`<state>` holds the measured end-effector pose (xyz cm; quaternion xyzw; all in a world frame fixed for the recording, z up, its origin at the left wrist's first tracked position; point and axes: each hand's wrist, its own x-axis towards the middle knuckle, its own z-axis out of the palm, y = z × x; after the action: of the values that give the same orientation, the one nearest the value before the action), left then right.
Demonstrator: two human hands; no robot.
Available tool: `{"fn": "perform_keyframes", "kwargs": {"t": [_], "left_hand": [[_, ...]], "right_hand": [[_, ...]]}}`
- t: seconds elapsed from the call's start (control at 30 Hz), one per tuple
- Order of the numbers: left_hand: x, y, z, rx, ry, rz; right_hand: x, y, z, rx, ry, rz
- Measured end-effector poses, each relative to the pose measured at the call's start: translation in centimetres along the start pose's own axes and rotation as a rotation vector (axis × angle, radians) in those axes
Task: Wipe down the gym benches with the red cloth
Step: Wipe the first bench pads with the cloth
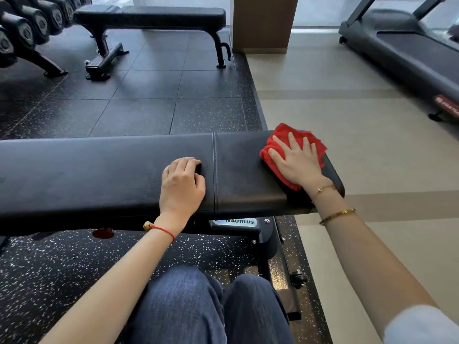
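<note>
Near bench (104, 175), black padded, is running L to R across mid-frame, w/ a stitched seam (215, 170) splitting long pad from shorter R section. Red cloth (279, 145) is lying bunched on that R section, toward its far R end, touching the pad. Right hand (296, 161) is pressing flat on the cloth, palm down, fingers (293, 142) spread fairly wide and straight, not gripping, just bearing down; cloth is showing beyond fingertips and under the wrist side. Two gold bracelets (336, 216) are sitting on the R wrist and forearm. Left hand (182, 184) is resting on the long pad just L of the seam, fingers curled under loosely toward a fist, holding nothing, well apart from the cloth. Red string bracelet (161, 230) w/ a bead is circling the L wrist. Below the bench, a frame plate reading NAUTILUS (239, 221) is showing; blue jeans (198, 306) are filling near-bottom centre. Speckled black rubber floor (62, 264) is lying under the bench; beige floor (360, 150) is lying to the R. Far bench (154, 17), also black, is standing far L-centre. Dumbbell rack (27, 28) is sitting far L; treadmill (407, 53) far R.
</note>
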<state>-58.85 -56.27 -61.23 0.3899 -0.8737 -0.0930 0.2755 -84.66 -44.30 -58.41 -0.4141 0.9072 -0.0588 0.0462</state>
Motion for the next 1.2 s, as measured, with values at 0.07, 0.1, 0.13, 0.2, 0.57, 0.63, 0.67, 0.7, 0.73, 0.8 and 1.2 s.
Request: {"fn": "perform_keyframes", "kwargs": {"t": [0.07,0.1,0.13,0.2,0.57,0.63,0.67,0.7,0.73,0.8,1.2], "left_hand": [[0.0,0.0,0.0,-0.005,-0.003,0.002],[0.0,-0.1,0.0,-0.011,-0.004,0.001],[0.0,-0.2,0.0,-0.020,-0.004,-0.003],[0.1,-0.4,0.0,-0.036,-0.010,-0.009],[0.3,-4.3,-3.4,0.057,0.041,0.017],[0.1,-5.8,-4.1,0.085,0.052,0.000],[0.0,-6.4,-4.3,0.095,0.057,-0.015],[-0.1,-6.9,-4.4,0.100,0.059,-0.031],[-0.2,-7.3,-4.5,0.102,0.061,-0.045],[-0.6,-7.7,-4.5,0.099,0.068,-0.062],[-1.0,-8.5,-3.9,0.022,0.081,-0.089]], "right_hand": [[1.1,-2.2,0.1,0.014,-0.019,-0.029],[1.3,-3.3,0.1,0.014,-0.024,-0.057],[1.2,-4.5,0.1,0.013,-0.027,-0.095],[0.2,-6.8,0.2,0.019,-0.036,-0.188],[-6.0,-3.5,0.5,-0.013,0.041,-0.332],[-3.8,-3.7,0.2,-0.024,0.015,-0.266],[-2.6,-4.4,0.3,-0.026,0.009,-0.242],[-1.5,-5.4,0.5,-0.022,0.007,-0.219],[-0.5,-6.7,0.7,-0.012,0.008,-0.198],[0.9,-9.6,1.2,0.018,0.008,-0.188],[-6.4,-11.6,2.2,0.012,0.020,-0.604]]}}
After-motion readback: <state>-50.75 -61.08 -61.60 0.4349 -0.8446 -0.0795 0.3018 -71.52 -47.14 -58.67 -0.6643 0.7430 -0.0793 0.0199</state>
